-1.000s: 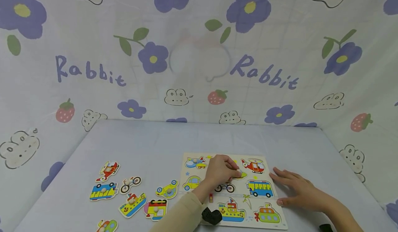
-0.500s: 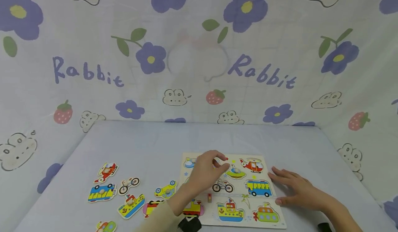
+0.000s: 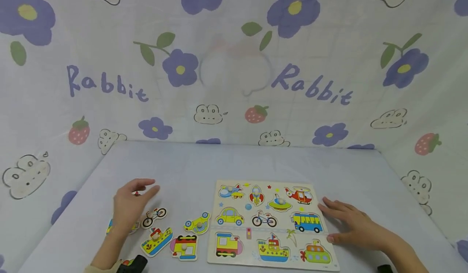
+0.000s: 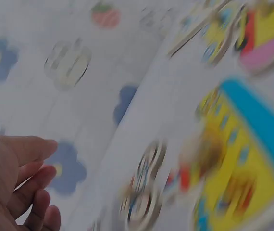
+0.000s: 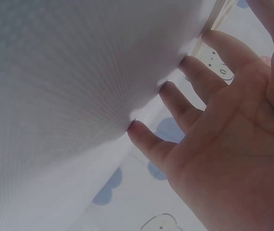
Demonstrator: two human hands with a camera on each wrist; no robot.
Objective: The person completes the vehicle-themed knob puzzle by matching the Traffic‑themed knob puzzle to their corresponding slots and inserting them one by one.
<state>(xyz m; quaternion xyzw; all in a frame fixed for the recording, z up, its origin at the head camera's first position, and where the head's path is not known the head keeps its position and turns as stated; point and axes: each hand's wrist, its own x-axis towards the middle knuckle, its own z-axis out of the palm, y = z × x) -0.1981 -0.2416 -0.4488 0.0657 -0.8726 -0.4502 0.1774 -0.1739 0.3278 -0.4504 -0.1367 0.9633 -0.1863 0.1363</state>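
My left hand (image 3: 129, 208) hovers over the helicopter piece (image 3: 137, 193) and the blue-yellow bus piece (image 3: 109, 226), hiding most of both. Its thumb and index finger are apart, with nothing visible between them. In the left wrist view the hand (image 4: 17, 183) appears with loosely bent fingers, near a blurred bicycle piece (image 4: 144, 187). My right hand (image 3: 356, 226) rests on the table with fingers spread, its fingertips at the right edge of the puzzle board (image 3: 252, 240). Knobbed plane (image 3: 230, 191), rocket (image 3: 256, 196) and flying saucer (image 3: 280, 202) pieces sit in the board.
Loose on the table left of the board lie a ship piece (image 3: 156, 241), a train piece (image 3: 184, 248), a car piece (image 3: 197, 223) and another bicycle view piece (image 3: 154, 217). A submarine piece (image 3: 126, 262) is mostly hidden by the left wrist. A patterned cloth (image 3: 234, 61) hangs behind.
My left hand let go of the flying saucer piece's knob on the board and moved left to the loose pieces. My right hand stays at the board's edge.
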